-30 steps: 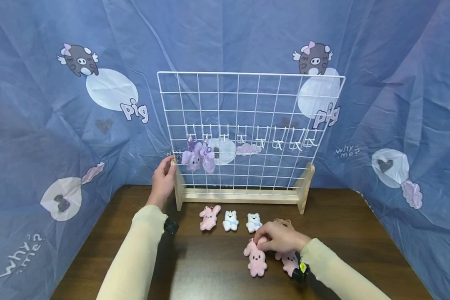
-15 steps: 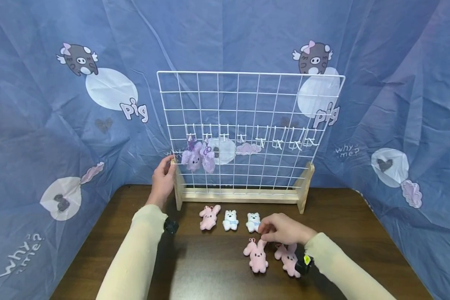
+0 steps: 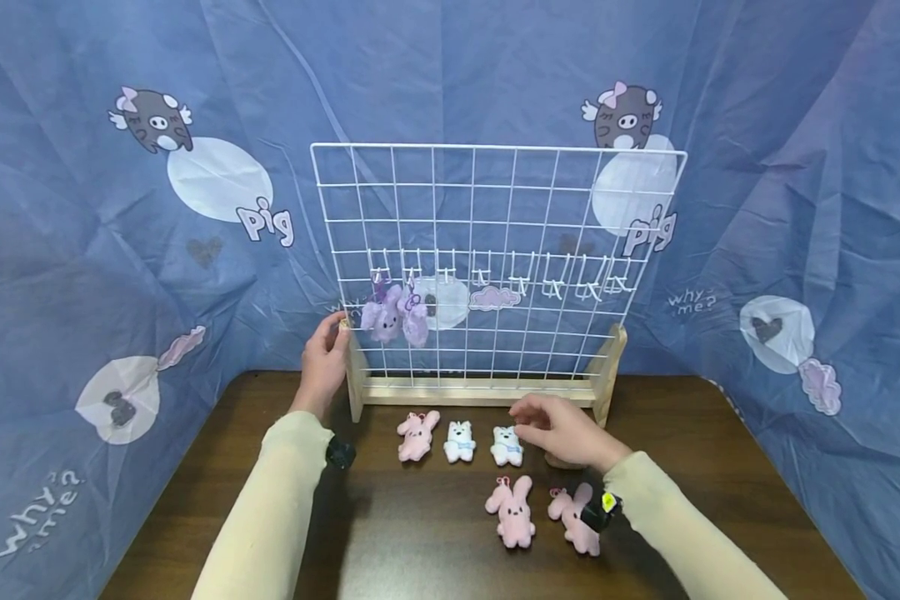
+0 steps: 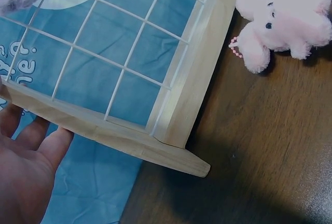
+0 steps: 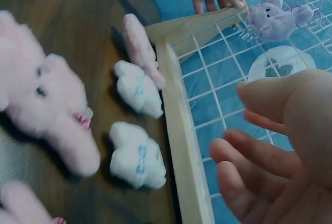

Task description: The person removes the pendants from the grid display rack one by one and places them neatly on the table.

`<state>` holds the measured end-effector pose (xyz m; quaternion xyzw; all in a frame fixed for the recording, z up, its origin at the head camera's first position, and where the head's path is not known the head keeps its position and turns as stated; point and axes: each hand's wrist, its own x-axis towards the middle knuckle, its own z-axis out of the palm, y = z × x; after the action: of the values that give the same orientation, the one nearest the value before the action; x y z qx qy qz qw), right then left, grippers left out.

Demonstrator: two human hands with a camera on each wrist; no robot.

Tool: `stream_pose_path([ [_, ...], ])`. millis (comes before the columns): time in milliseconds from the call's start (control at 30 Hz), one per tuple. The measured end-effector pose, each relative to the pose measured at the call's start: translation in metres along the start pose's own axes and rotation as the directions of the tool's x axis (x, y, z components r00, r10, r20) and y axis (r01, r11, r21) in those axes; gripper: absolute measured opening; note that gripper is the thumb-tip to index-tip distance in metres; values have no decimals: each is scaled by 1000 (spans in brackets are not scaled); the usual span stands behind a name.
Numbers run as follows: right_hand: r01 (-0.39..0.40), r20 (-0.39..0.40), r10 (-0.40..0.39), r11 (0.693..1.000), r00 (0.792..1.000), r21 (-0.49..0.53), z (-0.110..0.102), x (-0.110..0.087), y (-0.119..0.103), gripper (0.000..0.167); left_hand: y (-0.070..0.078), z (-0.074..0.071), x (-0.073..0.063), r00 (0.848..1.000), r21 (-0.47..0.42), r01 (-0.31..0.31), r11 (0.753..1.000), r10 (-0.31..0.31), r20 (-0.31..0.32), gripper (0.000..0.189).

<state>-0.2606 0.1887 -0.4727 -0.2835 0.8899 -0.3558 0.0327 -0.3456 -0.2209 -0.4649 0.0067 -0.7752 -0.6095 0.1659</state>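
My left hand (image 3: 322, 367) holds the top of the left wooden upright (image 3: 356, 371) of a white wire grid rack (image 3: 495, 208). In the left wrist view its fingers (image 4: 54, 143) meet the wood. My right hand (image 3: 566, 427) hovers over the table near a white plush bear keychain (image 3: 506, 448), fingers loosely bent, holding nothing. Below it lie two pink plush rabbit keychains, a nearer one (image 3: 516, 515) and a right one (image 3: 581, 525) partly covered by the wrist camera. A brown item (image 3: 562, 461) is mostly hidden under the right hand.
Two purple plush keychains (image 3: 386, 317) hang from the leftmost hooks. Several more white hooks (image 3: 555, 287) line the grid to the right. Another pink rabbit (image 3: 417, 437) and a second white bear (image 3: 460, 442) lie before the stand's base bar (image 3: 480, 390). Blue cloth surrounds the table (image 3: 420, 533).
My right hand has let go of the nearer pink rabbit and moved up and away toward the rack, near the white bear. The left hand has stayed on the upright.
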Motion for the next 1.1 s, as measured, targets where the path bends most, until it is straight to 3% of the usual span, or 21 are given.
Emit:
stream_pose_path([
  [267, -9, -129, 22, 994, 991, 105, 3, 28, -27, 40, -1, 0, 0, 1000, -4, -2, 1000, 2, -6, 37],
  [500, 36, -213, 5, 982, 977, 187, 12, 56, -48, 49, -2, -1, 1, 1000, -3, 9, 1000, -9, 2, 37],
  [867, 34, -275, 33, 971, 961, 235, 14, 95, -86, 66, 2, 0, 0, 1000, 4, 16, 1000, -16, 8, 38],
  [1100, 40, -267, 39, 958, 963, 285, 12, 116, -107, 74, 0, -1, 0, 1000, 7, 14, 1000, -14, 6, 39],
])
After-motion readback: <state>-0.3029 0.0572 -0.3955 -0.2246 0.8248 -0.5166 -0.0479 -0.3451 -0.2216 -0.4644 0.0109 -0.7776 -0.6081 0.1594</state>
